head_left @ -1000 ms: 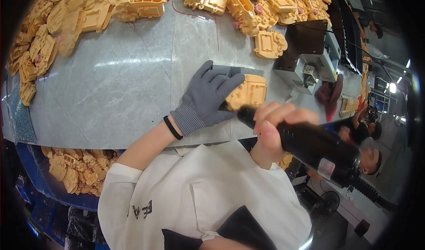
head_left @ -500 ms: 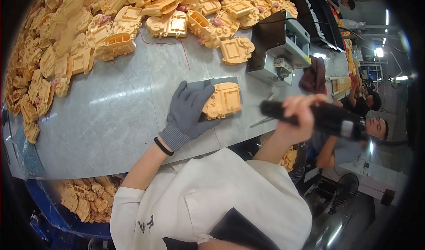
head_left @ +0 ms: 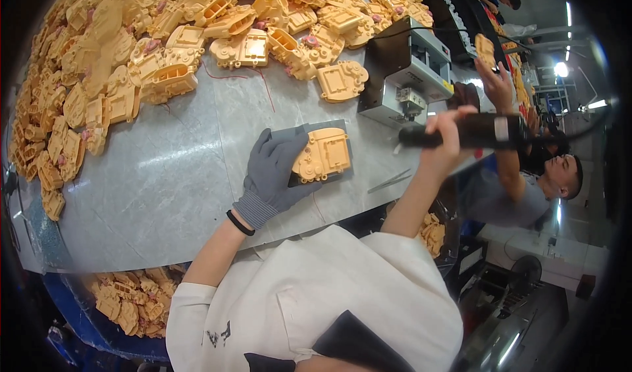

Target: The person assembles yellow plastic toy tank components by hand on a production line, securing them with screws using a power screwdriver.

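Note:
My left hand (head_left: 276, 171), in a grey knit glove, grips the left side of a yellow-orange plastic housing (head_left: 331, 153). The housing lies on a dark grey pad (head_left: 339, 126) near the table's front edge. Bare and raised to the right of it, my right hand (head_left: 449, 135) is wrapped round a black electric screwdriver (head_left: 484, 132). The tool is held roughly level, apart from the housing, with its cord running off to the right. Motion blurs its tip.
Many similar housings (head_left: 125, 49) are heaped at the back and left. A grey metal box machine (head_left: 401, 76) stands back right, with tweezers (head_left: 390, 180) nearer me. A blue bin (head_left: 72, 306) of housings sits below the table. At right, a co-worker's hand (head_left: 497, 82) holds up a housing.
My right hand has risen with the screwdriver, away from the table edge. My left hand still holds the housing on the pad. The co-worker has lifted a housing.

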A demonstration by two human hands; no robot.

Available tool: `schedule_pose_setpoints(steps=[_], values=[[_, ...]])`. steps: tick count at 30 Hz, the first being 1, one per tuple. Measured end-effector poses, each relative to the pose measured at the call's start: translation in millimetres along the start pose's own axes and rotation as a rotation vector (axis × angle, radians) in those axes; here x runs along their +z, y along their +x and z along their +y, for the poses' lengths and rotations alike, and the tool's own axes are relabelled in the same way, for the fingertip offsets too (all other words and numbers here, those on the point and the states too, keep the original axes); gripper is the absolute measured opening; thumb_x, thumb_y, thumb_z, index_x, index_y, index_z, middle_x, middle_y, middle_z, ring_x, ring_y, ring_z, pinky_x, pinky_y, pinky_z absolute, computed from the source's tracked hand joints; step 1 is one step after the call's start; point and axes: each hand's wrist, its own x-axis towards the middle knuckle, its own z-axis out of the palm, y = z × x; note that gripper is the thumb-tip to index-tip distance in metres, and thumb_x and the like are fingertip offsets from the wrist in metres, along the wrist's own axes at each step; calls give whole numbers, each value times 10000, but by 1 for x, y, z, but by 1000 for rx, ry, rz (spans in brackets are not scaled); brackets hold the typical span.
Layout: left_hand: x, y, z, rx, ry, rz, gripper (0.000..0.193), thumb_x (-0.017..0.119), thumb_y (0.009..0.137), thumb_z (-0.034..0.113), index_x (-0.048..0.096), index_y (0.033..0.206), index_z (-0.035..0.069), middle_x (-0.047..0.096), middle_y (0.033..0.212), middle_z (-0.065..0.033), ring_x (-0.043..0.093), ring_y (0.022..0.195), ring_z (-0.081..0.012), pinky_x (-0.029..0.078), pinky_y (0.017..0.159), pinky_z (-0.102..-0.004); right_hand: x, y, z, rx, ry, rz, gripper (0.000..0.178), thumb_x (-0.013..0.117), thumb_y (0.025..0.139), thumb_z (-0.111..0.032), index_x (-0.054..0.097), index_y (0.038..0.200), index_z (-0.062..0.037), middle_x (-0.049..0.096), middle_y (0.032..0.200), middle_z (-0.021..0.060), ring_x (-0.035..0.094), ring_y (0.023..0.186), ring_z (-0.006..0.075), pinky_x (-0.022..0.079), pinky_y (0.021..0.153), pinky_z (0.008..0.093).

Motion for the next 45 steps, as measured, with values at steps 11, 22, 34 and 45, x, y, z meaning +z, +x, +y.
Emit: schedule_pose_setpoints(steps=[11, 22, 34, 45], values=[[-6, 4, 4, -75, -77, -30, 792, 776, 595, 371, 441, 1226, 28, 548, 1124, -97, 519, 996, -248, 314, 1006, -470, 86, -57, -22, -18, 35, -383, 392, 544, 690, 53, 397, 1051, 9, 479, 578, 68, 470, 453, 152, 424, 487, 293], [-5, 0, -1, -73, -105, 0, 800, 800, 566, 332, 446, 1218, 31, 538, 1182, -112, 513, 1075, -280, 311, 1012, -501, 97, -59, -5, 127, 34, -291, 361, 553, 685, 46, 402, 1008, -9, 493, 601, 74, 466, 464, 153, 409, 503, 271], [-7, 0, 1, -82, -93, -47, 808, 807, 565, 314, 431, 1226, 40, 525, 1195, -114, 511, 1074, -286, 326, 985, -503, 107, -62, -1, 163, -3, -287, 340, 594, 642, 64, 436, 935, -6, 522, 600, 80, 470, 451, 129, 410, 471, 227], [0, 2, -1, -73, -83, -22, 824, 795, 577, 349, 419, 1245, 46, 538, 1164, -92, 510, 1057, -260, 309, 999, -501, 110, -60, 0, 230, -27, -310, 330, 604, 658, 63, 420, 922, -12, 507, 633, 82, 479, 477, 138, 417, 474, 233]])
